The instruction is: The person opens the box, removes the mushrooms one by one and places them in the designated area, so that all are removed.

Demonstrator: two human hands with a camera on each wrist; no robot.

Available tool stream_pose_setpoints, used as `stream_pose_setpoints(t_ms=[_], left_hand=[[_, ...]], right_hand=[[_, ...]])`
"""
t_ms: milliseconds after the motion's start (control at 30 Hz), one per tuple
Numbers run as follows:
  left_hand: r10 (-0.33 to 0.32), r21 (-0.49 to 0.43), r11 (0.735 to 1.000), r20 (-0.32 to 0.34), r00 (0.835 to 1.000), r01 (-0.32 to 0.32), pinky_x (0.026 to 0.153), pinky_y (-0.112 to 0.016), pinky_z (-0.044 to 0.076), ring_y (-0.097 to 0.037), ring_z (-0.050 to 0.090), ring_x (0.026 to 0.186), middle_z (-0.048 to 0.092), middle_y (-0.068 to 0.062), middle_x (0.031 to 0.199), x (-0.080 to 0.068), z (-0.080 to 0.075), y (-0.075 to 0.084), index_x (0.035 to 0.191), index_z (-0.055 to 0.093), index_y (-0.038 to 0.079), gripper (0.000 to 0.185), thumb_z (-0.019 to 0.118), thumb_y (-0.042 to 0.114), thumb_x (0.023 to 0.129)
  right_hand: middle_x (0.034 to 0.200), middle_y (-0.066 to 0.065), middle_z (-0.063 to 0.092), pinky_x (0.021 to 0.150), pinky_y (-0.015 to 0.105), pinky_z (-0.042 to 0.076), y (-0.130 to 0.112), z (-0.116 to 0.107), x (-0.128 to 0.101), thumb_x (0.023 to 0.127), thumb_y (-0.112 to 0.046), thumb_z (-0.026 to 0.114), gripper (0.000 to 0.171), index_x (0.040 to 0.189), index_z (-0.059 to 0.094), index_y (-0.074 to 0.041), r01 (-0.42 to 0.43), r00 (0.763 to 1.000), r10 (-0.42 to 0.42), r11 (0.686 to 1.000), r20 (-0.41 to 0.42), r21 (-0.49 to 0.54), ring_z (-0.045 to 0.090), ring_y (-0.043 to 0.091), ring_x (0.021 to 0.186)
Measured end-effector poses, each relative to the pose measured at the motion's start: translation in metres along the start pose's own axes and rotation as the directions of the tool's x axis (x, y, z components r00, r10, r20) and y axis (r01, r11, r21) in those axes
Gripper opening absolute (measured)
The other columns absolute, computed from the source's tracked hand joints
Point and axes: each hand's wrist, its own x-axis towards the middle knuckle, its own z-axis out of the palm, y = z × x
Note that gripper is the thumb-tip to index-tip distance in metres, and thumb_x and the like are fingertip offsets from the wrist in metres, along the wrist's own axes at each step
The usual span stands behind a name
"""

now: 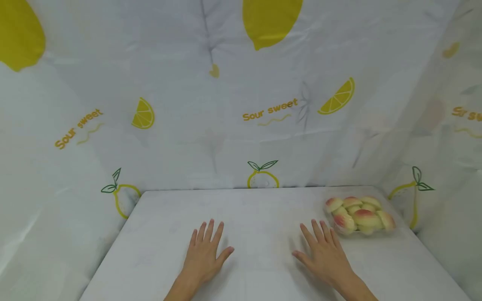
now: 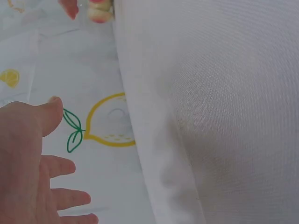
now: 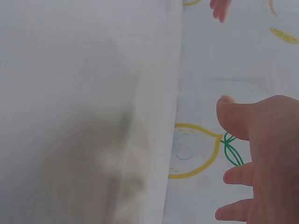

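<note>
Both bare hands hover palm down over the white table [image 1: 256, 276], holding nothing. My left hand [image 1: 203, 256] is left of the middle in the head view, its fingers straight and spread, thumb pointing to the right. Opposite it, my right hand [image 1: 324, 256] has its fingers spread the same way, thumb toward the left hand. Just beyond and to the right of the right hand's fingertips sits a clear plastic box [image 1: 328, 214]. Inside are several pale yellow peach-like pieces [image 1: 367, 218] with red blushes. In the wrist views, the left thumb [image 2: 50, 114] and right thumb [image 3: 233, 116] stand apart from the fingers.
Behind the table hangs a white lemon-print curtain [image 1: 180, 138], with more of it down the left and right sides. The table's back edge [image 1: 211, 190] meets this cloth. The box stands near the back right corner.
</note>
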Motion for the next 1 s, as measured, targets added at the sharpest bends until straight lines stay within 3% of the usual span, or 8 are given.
stream_pose_setpoints(t_ms=[300, 400, 733, 1000], left_hand=[[0.035, -0.023, 0.999, 0.047, 0.998, -0.034, 0.116, -0.062, 0.028, -0.044, 0.037, 0.143, 0.042, -0.024, 0.155, 0.003, 0.001, 0.010, 0.152, 0.045, 0.007, 0.068, 0.051, 0.053, 0.103], [0.042, -0.015, 0.999, 0.063, 0.997, -0.041, 0.114, -0.061, 0.031, -0.043, 0.039, 0.141, 0.043, -0.024, 0.153, 0.004, 0.003, 0.013, 0.151, 0.046, 0.006, 0.068, 0.050, 0.054, 0.103], [0.080, -0.043, 0.996, 0.048, 0.996, -0.078, 0.111, -0.056, 0.037, -0.041, 0.045, 0.137, 0.047, -0.023, 0.151, 0.018, 0.010, 0.032, 0.150, 0.047, 0.006, 0.067, 0.048, 0.053, 0.104], [0.106, -0.052, 0.993, -0.003, 0.994, -0.106, 0.108, -0.053, 0.043, -0.036, 0.049, 0.135, 0.050, -0.020, 0.148, 0.032, 0.015, 0.046, 0.149, 0.049, 0.005, 0.066, 0.042, 0.055, 0.106]], right_hand=[[0.147, 0.028, 0.049, 0.113, 0.063, 0.030, 0.011, -0.006, -0.006, 0.097, -0.049, 0.064, 0.065, 0.142, 0.057, -0.003, 0.017, 0.998, -0.016, 1.000, -0.054, 0.019, 0.038, 0.049, 0.139], [0.143, 0.026, 0.053, 0.109, 0.062, 0.034, 0.015, -0.007, -0.008, 0.095, -0.045, 0.069, 0.061, 0.138, 0.060, -0.003, 0.037, 0.993, -0.031, 0.998, -0.116, 0.047, 0.044, 0.048, 0.134], [0.129, 0.023, 0.063, 0.086, 0.065, 0.049, 0.038, -0.014, -0.012, 0.089, -0.032, 0.078, 0.049, 0.125, 0.066, -0.001, 0.045, 0.962, -0.024, 0.996, -0.274, 0.073, 0.060, 0.048, 0.113], [0.124, 0.025, 0.063, 0.070, 0.066, 0.052, 0.063, -0.031, -0.008, 0.085, -0.029, 0.081, 0.050, 0.122, 0.066, 0.001, -0.009, 0.942, 0.028, 0.998, -0.333, 0.061, 0.060, 0.049, 0.107]])
